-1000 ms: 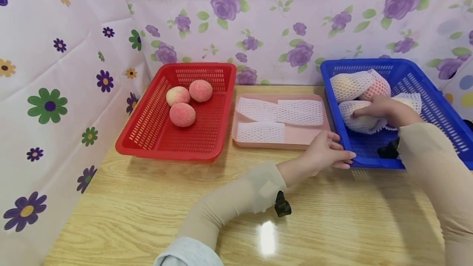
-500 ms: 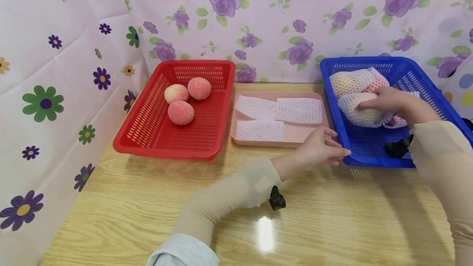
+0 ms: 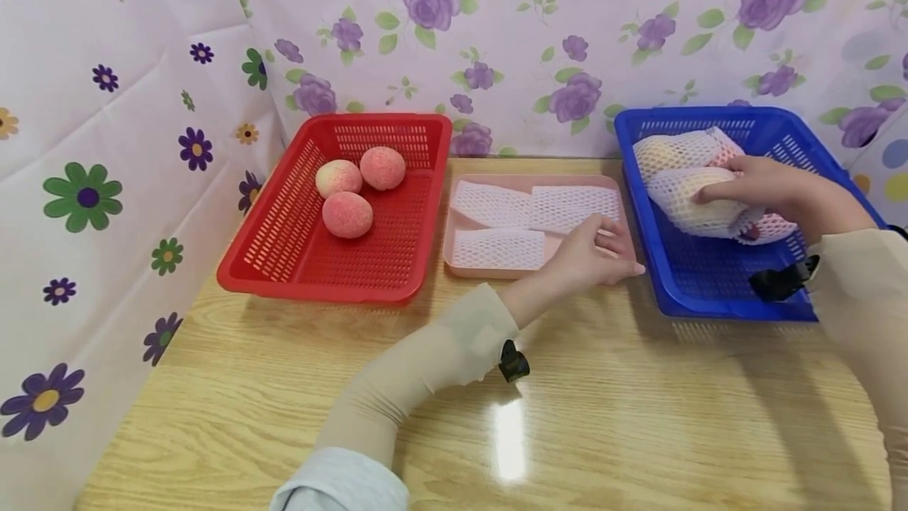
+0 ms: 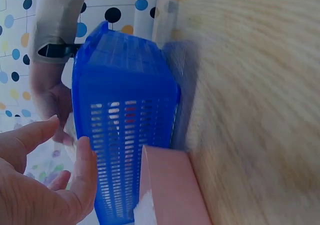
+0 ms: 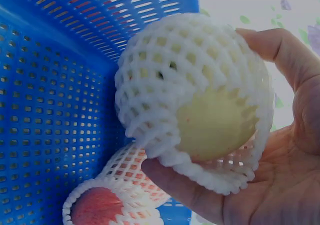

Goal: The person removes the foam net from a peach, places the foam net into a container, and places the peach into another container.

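Observation:
My right hand [image 3: 773,186] reaches into the blue basket [image 3: 738,302] and grips a pale yellow peach in a white foam net [image 3: 691,203]. In the right wrist view, thumb and fingers curl round this netted peach [image 5: 195,85], and bare skin shows at the net's open end. Other netted peaches [image 3: 660,154] lie behind and beside it, one showing red [image 5: 97,207]. My left hand [image 3: 578,255] hovers over the right front of the pink tray [image 3: 567,259], holding nothing. Its fingers are loosely spread in the left wrist view, close to the blue basket's side wall [image 4: 127,90].
Flat white foam nets [image 3: 500,249] lie in the pink tray, between the two baskets. At left stands a red basket [image 3: 404,259] with three bare peaches [image 3: 347,215]. Flowered cloth [image 3: 511,46] hangs behind the wooden table [image 3: 603,416].
My left hand has let go of the blue basket's front corner and drawn left over the tray. My right hand has shifted slightly back and right with the netted peach.

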`<state>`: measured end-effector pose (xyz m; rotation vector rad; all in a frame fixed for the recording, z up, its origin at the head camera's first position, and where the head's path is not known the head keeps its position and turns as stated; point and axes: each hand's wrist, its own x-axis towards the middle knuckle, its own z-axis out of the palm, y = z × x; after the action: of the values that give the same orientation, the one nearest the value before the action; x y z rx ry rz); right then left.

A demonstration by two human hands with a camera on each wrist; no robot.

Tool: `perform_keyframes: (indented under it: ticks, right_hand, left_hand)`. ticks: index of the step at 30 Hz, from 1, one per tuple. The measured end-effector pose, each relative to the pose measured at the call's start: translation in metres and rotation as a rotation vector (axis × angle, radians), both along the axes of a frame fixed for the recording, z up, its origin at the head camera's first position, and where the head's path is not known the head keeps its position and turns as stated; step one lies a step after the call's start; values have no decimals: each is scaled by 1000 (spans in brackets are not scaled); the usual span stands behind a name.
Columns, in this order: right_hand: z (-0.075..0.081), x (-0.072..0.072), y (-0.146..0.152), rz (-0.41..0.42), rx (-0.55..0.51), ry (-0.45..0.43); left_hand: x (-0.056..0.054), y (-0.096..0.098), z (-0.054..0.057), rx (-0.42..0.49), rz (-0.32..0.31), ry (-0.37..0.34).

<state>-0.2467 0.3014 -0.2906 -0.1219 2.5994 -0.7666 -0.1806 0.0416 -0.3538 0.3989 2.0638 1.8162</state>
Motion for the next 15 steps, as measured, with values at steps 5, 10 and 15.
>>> perform_keyframes:
  ticks: [5, 10, 15]
  right_hand:
    - [6, 5, -4, 4, -36, -4]
    - [8, 13, -12, 10, -32, 20]
    - [13, 20, -17, 23, -7, 24]
  left_hand:
    - [-6, -7, 7, -108, 17, 239]
    - [-8, -11, 12, -135, 15, 410]
    - [-10, -16, 13, -138, 26, 490]
